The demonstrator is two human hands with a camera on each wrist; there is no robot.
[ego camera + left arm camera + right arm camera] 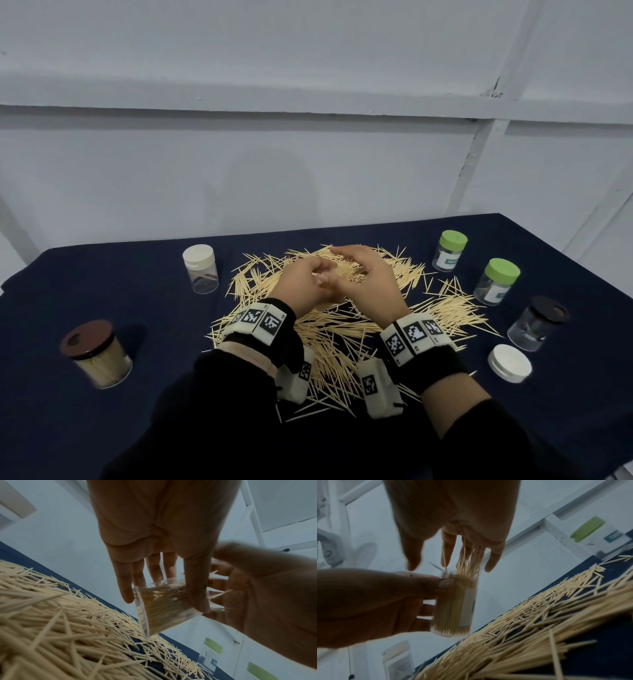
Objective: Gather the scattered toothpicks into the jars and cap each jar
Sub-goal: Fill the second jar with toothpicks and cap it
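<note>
Two hands: left hand and right hand meet above the heap, just in front of the wrist bands.
Hidden: from the head view the held jar is covered by both hands; only the wrist views show it, blurred.
Left hand: fingers and thumb curled round a clear toothpick jar, thumb at the rim.
Right hand: above the jar's mouth, fingers pointing down, a bundle of toothpicks against them; the blur hides whether they pinch it.
Jar axis: long axis near upright, mouth up, packed with toothpicks standing lengthwise; a pale label on its side.
Scattered toothpicks: thin pointed pale wooden sticks, criss-crossed under and around both hands on the desk, which wears a dark blue cloth.
Left of the hands: a clear white-capped jar; nearer, a full brown-lidded jar.
Right of the hands: two green-capped jars, a dark-lidded jar, a loose white cap.
</note>
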